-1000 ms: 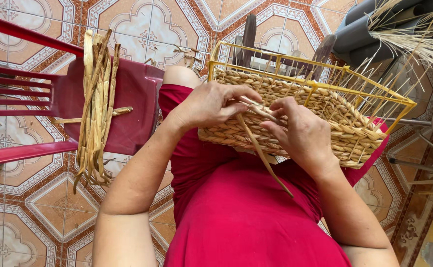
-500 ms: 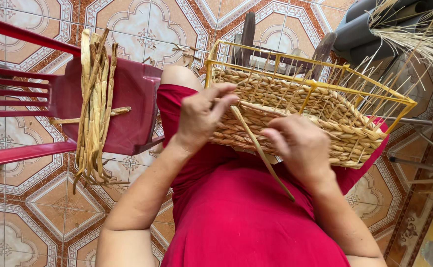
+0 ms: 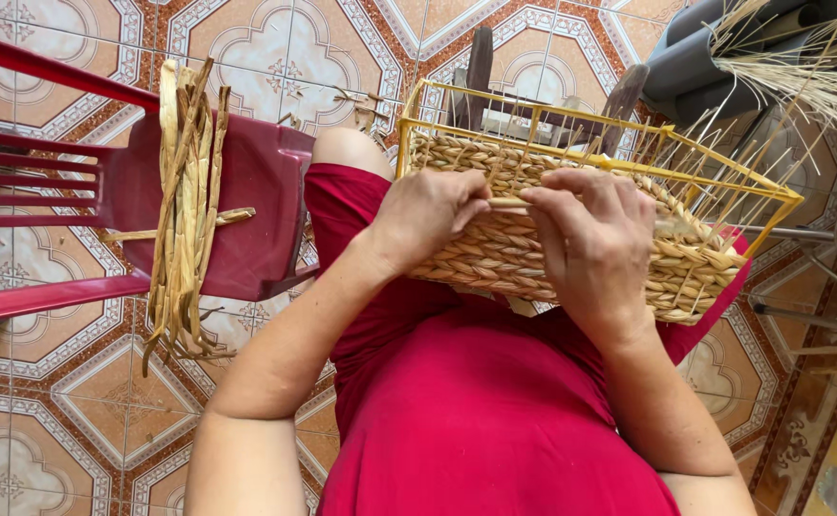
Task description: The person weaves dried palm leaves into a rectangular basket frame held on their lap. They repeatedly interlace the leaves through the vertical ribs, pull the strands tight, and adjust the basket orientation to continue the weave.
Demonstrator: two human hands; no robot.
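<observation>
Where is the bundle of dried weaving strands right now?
In the head view, the bundle of dried strands lies draped across the red plastic chair, left of the person's left hand and the basket.

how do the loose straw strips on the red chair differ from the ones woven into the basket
The loose strips hang limp and straight in a bundle over the red chair; those in the basket are twisted and braided into tight rows around a yellow wire frame. The bundle lies untouched, while the left hand and right hand press on the weave. Both share the same tan, dried look.
</observation>
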